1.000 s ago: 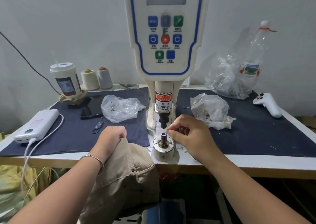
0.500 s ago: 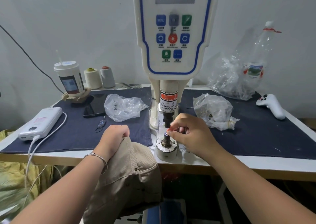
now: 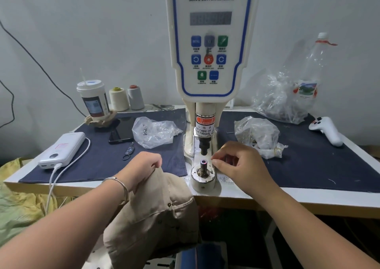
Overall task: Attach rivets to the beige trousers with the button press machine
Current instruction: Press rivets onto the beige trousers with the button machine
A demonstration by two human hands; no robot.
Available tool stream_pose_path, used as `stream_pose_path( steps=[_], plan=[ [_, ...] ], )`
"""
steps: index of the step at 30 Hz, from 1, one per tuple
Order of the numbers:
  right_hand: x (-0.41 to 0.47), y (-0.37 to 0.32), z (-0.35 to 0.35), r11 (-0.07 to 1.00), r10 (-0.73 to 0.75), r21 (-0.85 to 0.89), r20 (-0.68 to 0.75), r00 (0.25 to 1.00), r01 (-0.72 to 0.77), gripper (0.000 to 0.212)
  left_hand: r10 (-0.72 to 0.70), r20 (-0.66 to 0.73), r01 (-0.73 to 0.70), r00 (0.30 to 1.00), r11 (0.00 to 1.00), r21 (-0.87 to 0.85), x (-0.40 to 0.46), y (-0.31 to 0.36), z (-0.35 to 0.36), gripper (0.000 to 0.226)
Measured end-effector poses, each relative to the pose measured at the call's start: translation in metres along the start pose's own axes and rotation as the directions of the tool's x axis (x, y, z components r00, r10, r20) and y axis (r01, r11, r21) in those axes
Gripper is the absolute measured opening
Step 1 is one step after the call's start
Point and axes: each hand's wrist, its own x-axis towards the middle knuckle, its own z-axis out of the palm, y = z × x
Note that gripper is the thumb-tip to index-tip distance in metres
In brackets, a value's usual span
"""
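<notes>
Beige trousers (image 3: 156,217) are hanging bunched over the front edge of the counter (image 3: 287,195), just left of and below the button press machine (image 3: 209,42). The left hand (image 3: 141,168) is gripping the top of the cloth, fingers (image 3: 155,161) curled round a fold, and is lying nearer the fabric than the other hand. The lower die post (image 3: 203,165) is standing upright on its round base, long axis vertical, directly under the upper punch (image 3: 204,147); a small piece seems to be sitting on its tip, though it is too small to be sure. The post is lying just to the right of the trousers and just to the left of the right hand (image 3: 238,163). That hand's fingertips (image 3: 214,161) are pressing together in a pinch beside the post; whether they are holding a rivet part I cannot tell. As I judge it, the coming move is depending on carrying the cloth rightward and up over the post, between die and punch.
</notes>
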Motion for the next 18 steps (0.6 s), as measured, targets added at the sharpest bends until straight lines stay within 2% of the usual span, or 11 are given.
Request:
stream_pose_path(
  steps=[2,5,8,11,13,15,18],
  plan=[
    [-0.012,-0.006,-0.005,0.996,0.048,0.072,-0.01,0.999,-0.048,0.009,-0.089,0.176,0.083,0.98,0.996,0.042,-0.009,0.017,-0.01,0.017],
    [-0.033,-0.021,-0.005,0.973,0.129,0.17,0.147,0.981,-0.154,0.014,0.058,0.412,-0.066,0.909,0.998,0.006,-0.034,0.047,-0.021,0.016],
    [-0.05,-0.041,0.001,0.943,0.099,0.275,0.302,0.948,-0.186,0.021,0.114,0.559,-0.104,0.821,0.993,-0.05,-0.058,0.074,-0.022,0.012],
    [-0.058,-0.056,0.001,0.938,0.113,0.294,0.248,0.962,-0.186,0.019,0.173,0.603,-0.126,0.779,0.985,-0.119,-0.072,0.092,-0.022,0.011],
    [-0.058,-0.061,-0.005,0.889,0.17,0.379,0.246,0.954,-0.256,0.011,0.202,0.6,-0.144,0.774,0.979,-0.144,-0.077,0.1,-0.025,0.01],
    [-0.059,-0.061,-0.015,0.862,0.177,0.398,0.341,0.923,-0.313,0.005,0.245,0.584,-0.16,0.774,0.968,-0.195,-0.079,0.105,-0.028,0.012],
    [-0.062,-0.054,-0.033,0.858,0.183,0.353,0.471,0.863,-0.374,0.016,0.305,0.558,-0.174,0.771,0.945,-0.276,-0.079,0.107,-0.035,0.018]
  ],
)
